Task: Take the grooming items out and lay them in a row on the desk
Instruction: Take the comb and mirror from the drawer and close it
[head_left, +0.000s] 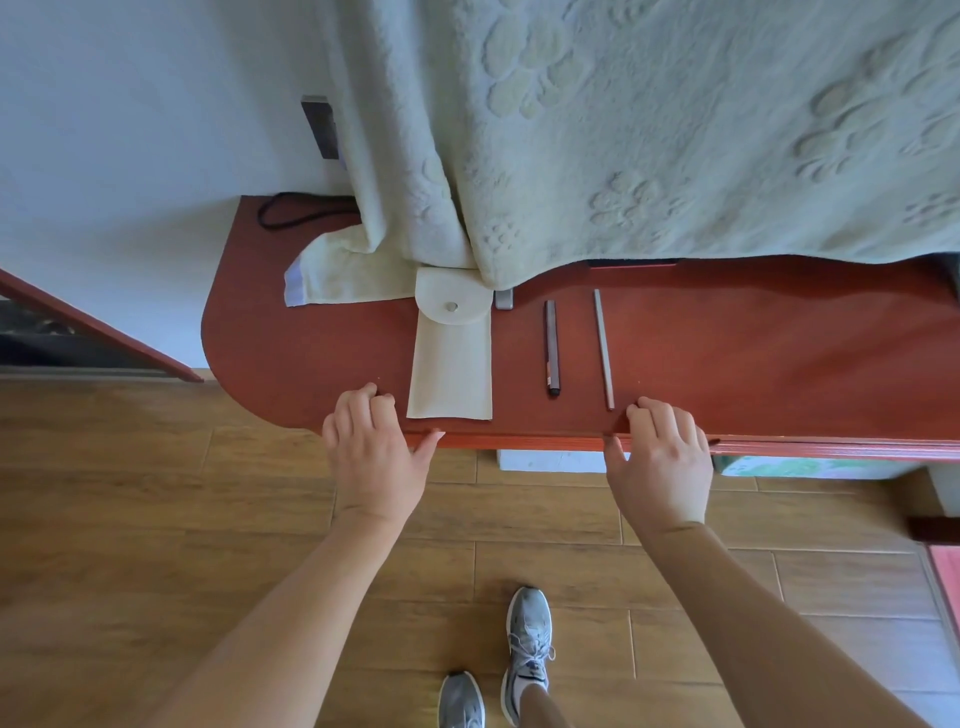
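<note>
Pouch (451, 347) on desk (753, 353); left hand (375, 451) beside it, right hand (662, 457) beyond pen (551, 349) and file (603, 349); fingers curled on edge, empty.

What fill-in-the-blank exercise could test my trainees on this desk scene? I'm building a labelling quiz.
1. The cream pouch has its flap ____ with a snap.
2. The dark pen-like tool lies between the pouch and the ____ stick.
3. Both the left hand and the right hand rest on the desk's ____ edge.
4. A pale green ____ hangs over the back of the desk.

Missing words: closed; silver; front; towel
</note>
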